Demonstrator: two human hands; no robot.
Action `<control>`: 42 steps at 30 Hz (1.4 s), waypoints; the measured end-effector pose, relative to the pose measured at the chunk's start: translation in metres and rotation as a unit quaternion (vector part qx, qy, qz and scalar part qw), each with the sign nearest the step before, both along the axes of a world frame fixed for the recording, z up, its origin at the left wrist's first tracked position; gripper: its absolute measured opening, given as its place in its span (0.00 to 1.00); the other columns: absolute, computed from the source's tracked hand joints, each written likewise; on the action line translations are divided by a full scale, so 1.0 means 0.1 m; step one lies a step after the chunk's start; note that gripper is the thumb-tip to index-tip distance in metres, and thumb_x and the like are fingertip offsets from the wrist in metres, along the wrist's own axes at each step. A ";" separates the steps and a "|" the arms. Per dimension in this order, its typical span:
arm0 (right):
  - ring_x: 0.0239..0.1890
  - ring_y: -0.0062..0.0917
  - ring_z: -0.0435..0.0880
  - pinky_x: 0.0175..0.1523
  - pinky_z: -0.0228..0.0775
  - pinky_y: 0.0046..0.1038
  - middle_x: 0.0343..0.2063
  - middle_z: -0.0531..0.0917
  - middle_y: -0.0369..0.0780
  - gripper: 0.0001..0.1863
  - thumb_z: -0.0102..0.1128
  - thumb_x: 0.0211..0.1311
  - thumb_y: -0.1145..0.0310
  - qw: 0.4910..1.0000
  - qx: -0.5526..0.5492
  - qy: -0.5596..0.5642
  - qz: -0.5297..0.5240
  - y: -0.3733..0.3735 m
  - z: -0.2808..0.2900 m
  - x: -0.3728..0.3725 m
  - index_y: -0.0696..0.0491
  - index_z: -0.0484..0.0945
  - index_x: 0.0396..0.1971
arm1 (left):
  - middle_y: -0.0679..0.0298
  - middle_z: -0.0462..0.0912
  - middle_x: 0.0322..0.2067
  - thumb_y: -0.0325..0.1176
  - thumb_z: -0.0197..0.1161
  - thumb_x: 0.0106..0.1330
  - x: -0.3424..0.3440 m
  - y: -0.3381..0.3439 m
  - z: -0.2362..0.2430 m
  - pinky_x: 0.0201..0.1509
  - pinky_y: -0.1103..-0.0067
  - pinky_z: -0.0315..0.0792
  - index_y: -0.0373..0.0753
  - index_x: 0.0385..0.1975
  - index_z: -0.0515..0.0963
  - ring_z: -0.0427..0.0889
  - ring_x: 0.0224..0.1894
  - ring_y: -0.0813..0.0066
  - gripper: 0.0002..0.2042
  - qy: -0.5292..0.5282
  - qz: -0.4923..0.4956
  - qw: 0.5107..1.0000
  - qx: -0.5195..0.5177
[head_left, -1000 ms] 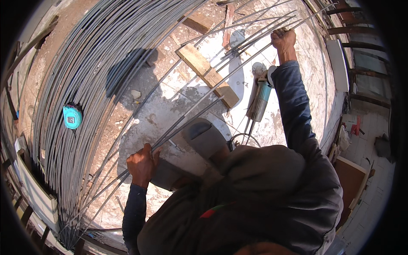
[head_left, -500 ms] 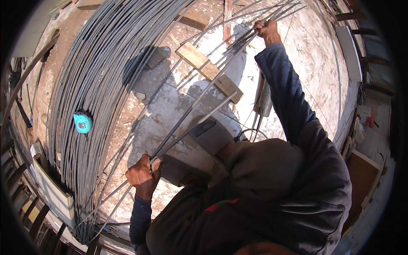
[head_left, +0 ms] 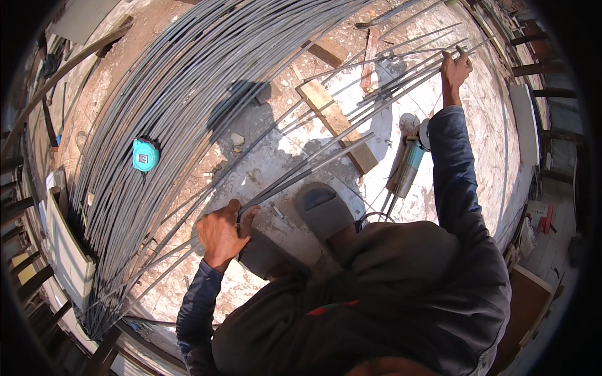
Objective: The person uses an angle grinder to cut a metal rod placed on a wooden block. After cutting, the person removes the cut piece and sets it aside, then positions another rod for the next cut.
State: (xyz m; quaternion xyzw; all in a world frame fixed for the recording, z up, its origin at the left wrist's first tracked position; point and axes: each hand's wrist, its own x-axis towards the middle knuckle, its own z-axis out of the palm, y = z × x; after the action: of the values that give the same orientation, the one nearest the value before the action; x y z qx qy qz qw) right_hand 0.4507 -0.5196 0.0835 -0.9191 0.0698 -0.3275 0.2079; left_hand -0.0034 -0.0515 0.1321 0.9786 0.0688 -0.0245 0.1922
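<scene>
My left hand (head_left: 222,235) is closed round the near ends of several thin grey steel rods (head_left: 326,155), thumb and fingers on either side of them. The rods slant up to the right across a wooden board (head_left: 333,116). At their far ends my right hand (head_left: 456,74) has its thumb and fingers around a few rods, the index finger partly stretched. Part of that grip is hidden. A large bundle of long steel rods (head_left: 188,94) curves along the left, with a teal tape measure (head_left: 145,154) lying on it.
An angle grinder (head_left: 411,161) with a teal body lies on the floor beside my right forearm, its cable running toward my feet. My sandal (head_left: 316,203) stands below the held rods. Another wood block (head_left: 327,51) lies farther off. A pale board (head_left: 70,250) stands at the left.
My right hand has moved farther right along the rod ends, and its grip looks looser. My left hand has shifted slightly right and up, still holding rods. The view has turned, showing more of the grinder.
</scene>
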 end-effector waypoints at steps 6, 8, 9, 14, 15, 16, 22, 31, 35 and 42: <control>0.46 0.41 0.75 0.58 0.62 0.40 0.38 0.78 0.45 0.34 0.54 0.60 0.35 0.914 -0.217 0.079 0.334 -0.13 0.66 -0.10 0.58 0.76 0.36 | 0.58 0.68 0.07 0.47 0.69 0.59 0.13 0.09 0.30 0.15 0.68 0.57 0.39 0.21 0.78 0.69 0.09 0.58 0.17 -0.047 0.043 0.998 -0.020; 0.38 0.40 0.72 0.48 0.63 0.39 0.31 0.72 0.42 0.37 0.56 0.55 0.30 0.903 -0.182 0.029 0.389 -0.07 0.75 -0.20 0.57 0.71 0.35 | 0.58 0.68 0.07 0.48 0.69 0.59 0.13 0.13 0.38 0.15 0.69 0.56 0.38 0.23 0.79 0.68 0.08 0.59 0.17 -0.048 0.031 0.998 -0.003; 0.38 0.39 0.71 0.47 0.63 0.39 0.30 0.72 0.41 0.38 0.55 0.55 0.29 0.899 -0.211 -0.003 0.384 -0.05 0.79 -0.18 0.56 0.71 0.34 | 0.59 0.68 0.07 0.48 0.69 0.59 0.14 0.16 0.44 0.15 0.69 0.56 0.38 0.24 0.80 0.68 0.08 0.59 0.17 -0.051 0.022 0.998 0.009; 0.33 0.38 0.69 0.43 0.63 0.39 0.26 0.68 0.42 0.41 0.48 0.52 0.23 0.889 -0.289 -0.137 0.327 0.06 1.11 0.02 0.55 0.66 0.28 | 0.58 0.61 0.05 0.48 0.67 0.62 0.11 0.33 0.78 0.16 0.68 0.52 0.36 0.23 0.80 0.62 0.07 0.60 0.19 -0.119 -0.001 0.993 -0.004; 0.32 0.39 0.69 0.42 0.62 0.39 0.26 0.67 0.42 0.41 0.47 0.52 0.23 0.885 -0.301 -0.158 0.317 0.10 1.17 0.08 0.55 0.65 0.27 | 0.58 0.60 0.05 0.49 0.67 0.63 0.08 0.38 0.86 0.17 0.67 0.51 0.36 0.22 0.79 0.61 0.08 0.60 0.20 -0.131 -0.004 0.991 -0.007; 0.32 0.39 0.69 0.42 0.63 0.38 0.25 0.67 0.42 0.41 0.49 0.50 0.24 0.887 -0.297 -0.189 0.300 0.16 1.20 0.13 0.54 0.63 0.26 | 0.58 0.58 0.05 0.49 0.66 0.64 0.07 0.42 0.95 0.17 0.67 0.51 0.36 0.21 0.78 0.59 0.08 0.60 0.20 -0.143 -0.007 0.990 -0.010; 0.35 0.38 0.73 0.44 0.62 0.39 0.27 0.71 0.42 0.33 0.59 0.50 0.33 0.892 -0.265 -0.230 0.285 0.61 1.64 0.35 0.53 0.69 0.28 | 0.56 0.60 0.11 0.44 0.67 0.65 0.14 0.62 1.45 0.22 0.69 0.51 0.31 0.24 0.75 0.56 0.13 0.67 0.19 -0.331 -0.014 0.943 0.032; 0.18 0.38 0.76 0.25 0.65 0.42 0.12 0.74 0.42 0.44 0.40 0.57 0.22 0.956 -0.033 -0.118 0.268 1.66 1.30 0.07 0.54 0.76 0.18 | 0.57 0.73 0.25 0.41 0.64 0.68 0.29 1.11 2.22 0.36 0.70 0.63 0.31 0.37 0.79 0.69 0.31 0.66 0.15 -0.067 0.175 0.982 0.032; 0.16 0.38 0.76 0.24 0.65 0.41 0.11 0.74 0.41 0.43 0.43 0.56 0.23 0.952 -0.083 -0.037 0.293 1.47 1.27 0.09 0.54 0.76 0.17 | 0.56 0.63 0.12 0.45 0.60 0.71 0.30 1.07 2.04 0.21 0.69 0.52 0.29 0.28 0.78 0.61 0.15 0.68 0.20 -0.290 0.016 0.947 0.135; 0.18 0.36 0.73 0.36 0.70 0.40 0.10 0.67 0.40 0.44 0.45 0.48 0.18 0.854 -0.405 -0.074 0.319 0.52 1.31 0.37 0.52 0.72 0.15 | 0.53 0.65 0.08 0.52 0.56 0.70 0.15 0.55 0.68 0.17 0.65 0.55 0.31 0.32 0.82 0.67 0.09 0.57 0.25 -0.112 -0.010 0.987 0.116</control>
State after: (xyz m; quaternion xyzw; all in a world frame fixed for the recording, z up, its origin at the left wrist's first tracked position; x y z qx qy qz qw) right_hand 0.4875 -0.4674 0.2145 -0.8668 -0.3815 -0.3096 -0.0852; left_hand 0.0114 0.0032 0.2000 0.9915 0.0394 0.0918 0.0834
